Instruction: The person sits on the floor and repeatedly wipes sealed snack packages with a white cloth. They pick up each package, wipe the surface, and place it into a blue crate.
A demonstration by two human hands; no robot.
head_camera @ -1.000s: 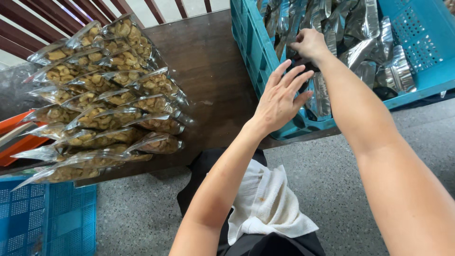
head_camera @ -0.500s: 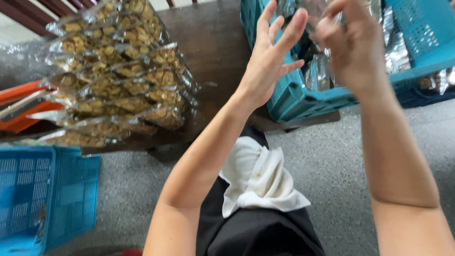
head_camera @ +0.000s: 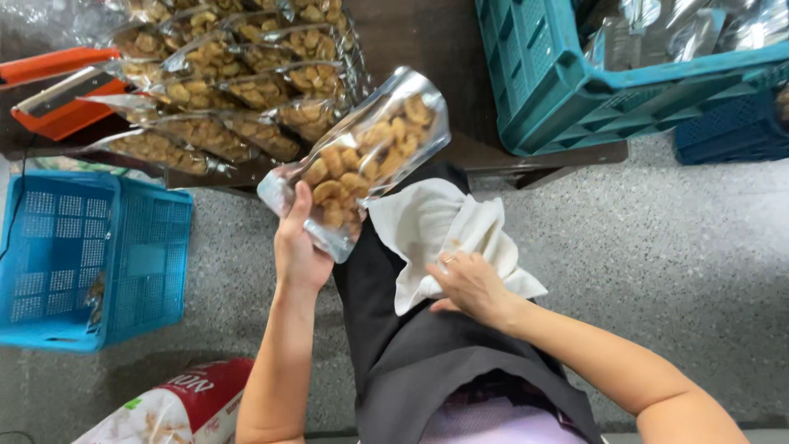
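My left hand [head_camera: 297, 251] grips a clear pouch of golden-brown snacks [head_camera: 362, 156] by its lower edge and holds it tilted above my lap. My right hand [head_camera: 470, 285] rests on a white cloth [head_camera: 436, 226] that lies on my dark apron, with its fingers curled onto the fabric. Just behind the pouch, several filled pouches [head_camera: 222, 90] lie stacked in rows on the dark wooden table [head_camera: 411, 33].
A teal crate [head_camera: 567, 107] with silvery bags stands at the table's right end. A blue basket [head_camera: 90, 255] sits on the grey floor at left. An orange sealer [head_camera: 57, 90] lies at the table's left. A red-and-white bag [head_camera: 177, 407] is by my left elbow.
Both hands have come down from the teal crate. My left hand now holds a filled pouch over my lap, and my right hand has dropped onto the white cloth.
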